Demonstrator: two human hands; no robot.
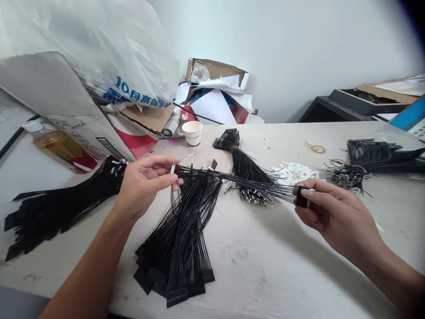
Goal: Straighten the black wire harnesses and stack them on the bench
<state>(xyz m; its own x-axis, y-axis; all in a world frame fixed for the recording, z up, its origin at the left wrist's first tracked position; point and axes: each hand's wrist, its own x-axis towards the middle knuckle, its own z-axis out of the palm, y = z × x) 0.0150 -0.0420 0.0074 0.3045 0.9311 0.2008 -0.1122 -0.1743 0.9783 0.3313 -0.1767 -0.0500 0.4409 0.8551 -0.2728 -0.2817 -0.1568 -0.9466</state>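
Observation:
A black wire harness is stretched across the view between my two hands. My left hand pinches its white connector between thumb and fingers. At the other end, my right hand grips the black connector. Below the stretched wires lies a pile of similar harnesses, black connectors toward me. Behind it rests a wire bundle tied with a rubber band, its bare metal terminals facing me. White loose connector housings are heaped beside that bundle, left of my right hand.
Another harness pile lies at left, beside a bottle and a cardboard box. A paper cup stands at the back. Rubber bands and more banded wires lie at right. A large plastic bag bulges at upper left.

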